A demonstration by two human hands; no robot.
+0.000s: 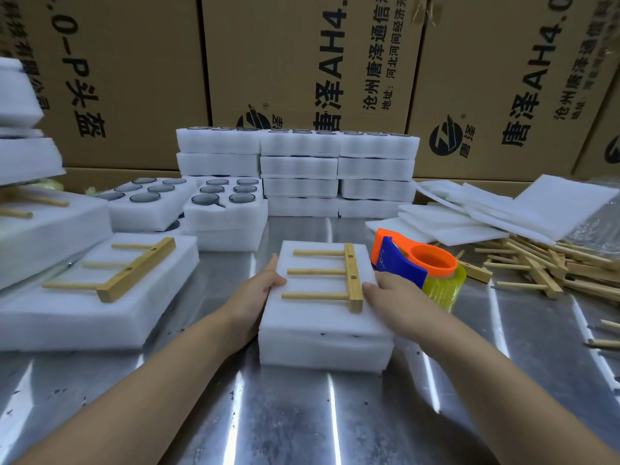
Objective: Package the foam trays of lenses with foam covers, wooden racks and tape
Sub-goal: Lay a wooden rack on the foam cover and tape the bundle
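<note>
Fingers [272, 263] of the left hand [258, 293] lie nearly straight along the left side of the centre foam stack [322, 344], thumb laid over its top edge; right hand [396, 297] flanks the right side the same way, one digit tip on the foam cover [313, 312] just beside the near end of the wooden rack [351, 276]; its remaining fingers are hidden behind the stack, curl cannot be told.

Head view (single view): stack sits mid-table between both hands; rack lies flat on the cover, bar to the right, three dowels pointing left; small dark gaps show along the front wall between foam layers.

Tape dispenser [401, 263], orange and blue with a yellow roll, stands just right of the stack, behind the right hand.

Surface: sheet-metal table [285, 417], glossy, long streaked light reflections, scattered dark specks.

Left side: second covered pack [84, 317] with its own rack on top; beyond it two open trays [228, 223], six pockets each, dark round lenses [145, 197] seated in them; far left, more foam, blurred.

Back centre: stacked trays [298, 169] in three columns, four high, standing against cardboard cartons [285, 62] printed in black characters; cartons close off the whole background.

Right side: loose foam sheets [469, 226] fanned out, partly overlying a heap of spare racks [543, 268]; a few stray sticks near the right edge.
</note>
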